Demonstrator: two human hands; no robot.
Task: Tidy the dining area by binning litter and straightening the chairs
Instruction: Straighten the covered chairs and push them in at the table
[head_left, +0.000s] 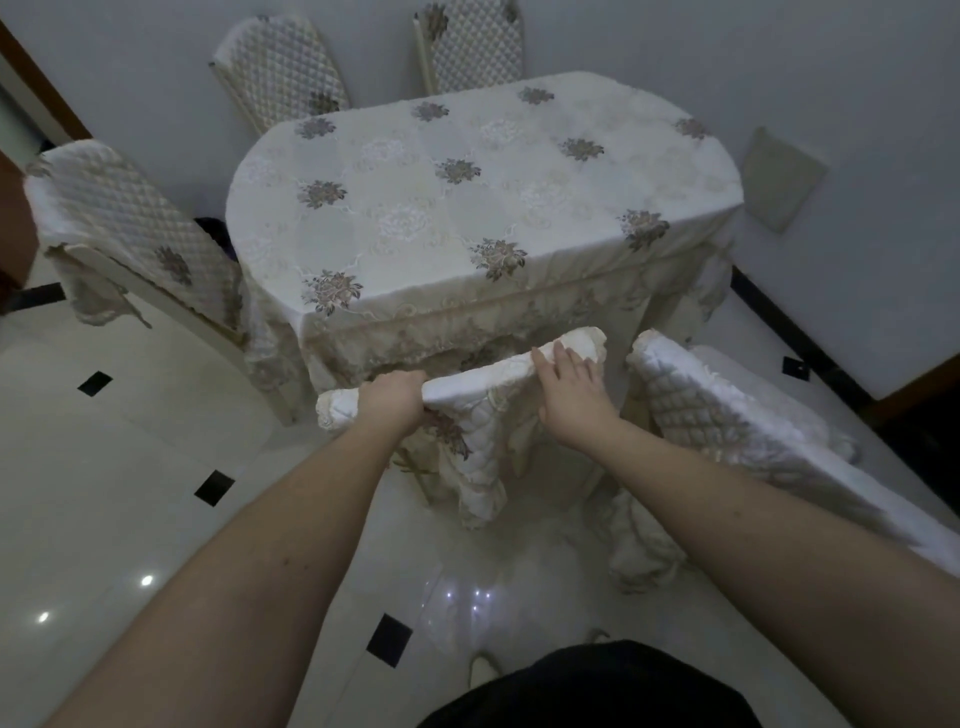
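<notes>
Head view looks down past our dark clothing at the bottom edge and along both bare forearms, which reach forward over the glossy pale floor (130, 467) with its small black diamond insets.

Our left hand (392, 400) is clenched over the top rail of the near chair (483, 379), fingers wrapped round the padded, quilted cover near its left end. Our right hand (569, 387) lies on the same rail further right, palm down with the fingers spread across the top of the fabric; we cannot tell whether it is truly gripping or only pressing. The chair's back is tilted in the frame, its right end higher than its left, and it stands right against the near side of the table, its cover hanging down toward the floor.

Just beside it on the right stands a second chair (727, 415), its quilted back angled away toward the right edge of the view, apart from our hands.

Beyond the rail, the table (467, 182) is draped in a cream cloth with floral motifs that falls over its sides. A third chair (130, 228) sits at the table's left side, touching the hanging cloth. Two more chairs (283, 73) stand at the far side against the pale wall (779, 62), their backs leaning at different angles.
</notes>
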